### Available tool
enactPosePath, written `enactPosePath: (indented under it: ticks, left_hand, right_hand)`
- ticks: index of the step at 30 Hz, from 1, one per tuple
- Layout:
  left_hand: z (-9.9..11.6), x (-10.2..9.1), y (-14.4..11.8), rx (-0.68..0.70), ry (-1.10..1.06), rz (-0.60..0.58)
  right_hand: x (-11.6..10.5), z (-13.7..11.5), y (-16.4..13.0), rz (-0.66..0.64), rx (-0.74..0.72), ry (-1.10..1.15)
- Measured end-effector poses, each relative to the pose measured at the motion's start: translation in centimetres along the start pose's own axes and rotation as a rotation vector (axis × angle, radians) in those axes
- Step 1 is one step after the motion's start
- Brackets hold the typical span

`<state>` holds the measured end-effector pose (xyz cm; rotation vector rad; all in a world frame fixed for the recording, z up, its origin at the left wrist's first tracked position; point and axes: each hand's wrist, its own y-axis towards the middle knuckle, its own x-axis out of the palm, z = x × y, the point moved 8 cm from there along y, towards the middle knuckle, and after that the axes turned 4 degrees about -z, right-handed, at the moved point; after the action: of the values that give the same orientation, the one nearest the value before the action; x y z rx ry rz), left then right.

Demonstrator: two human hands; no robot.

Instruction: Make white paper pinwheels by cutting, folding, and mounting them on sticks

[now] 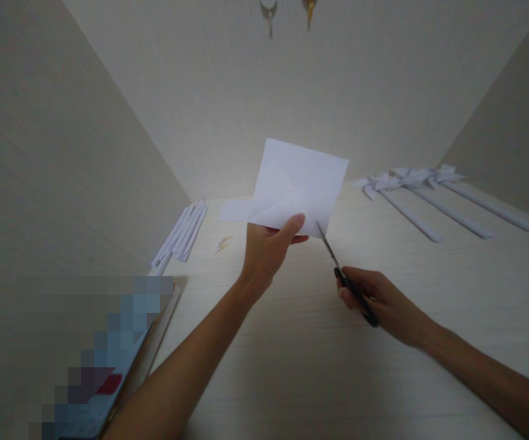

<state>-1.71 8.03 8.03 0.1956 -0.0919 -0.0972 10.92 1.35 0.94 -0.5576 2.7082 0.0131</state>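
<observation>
Your left hand (266, 247) holds a white paper (294, 186) above the tabletop (319, 366). The thumb lies on the front of the paper, near its lower edge, and the other fingers are behind it. The paper is folded, with creases on its face, and it stands almost upright, tilted a little to the left. 1 flap of it points to the left, just above the tabletop.

Your right hand (377, 299) is closed around the black handles of the scissors (344, 275). The blades point up and to the left, and their tip touches the lower edge of the paper, just right of your left thumb. The blades look nearly together; you cannot tell if they already cut into the paper.

On the left, near the wall, a bundle of white paper sticks (181, 235) lies on the tabletop. A small yellowish thing (222, 244) lies between the sticks and your left hand; it is too small to tell what it is. On the right, well apart from your hands, 3 paper pinwheels (422, 192) lie side by side, each on a long white stick.
</observation>
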Motion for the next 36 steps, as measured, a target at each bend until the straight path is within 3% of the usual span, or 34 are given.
enactPosePath:
  ticks: [15,29,36]
  left_hand:
    - [0.12,-0.05,-0.01,0.004,0.005,-0.001]
    - [0.21,-0.27,-0.06,0.003,0.04,0.003]
    - [0.31,-0.29,-0.05,0.017,0.032,-0.008]
  right_hand:
    - [-0.02,0.21,-0.01,0.0,0.01,-0.019]
    - [-0.49,-0.2,-0.09,0.044,-0.016,-0.21]
    - [-0.47,-0.25,-0.13,0.053,0.002,-0.176]
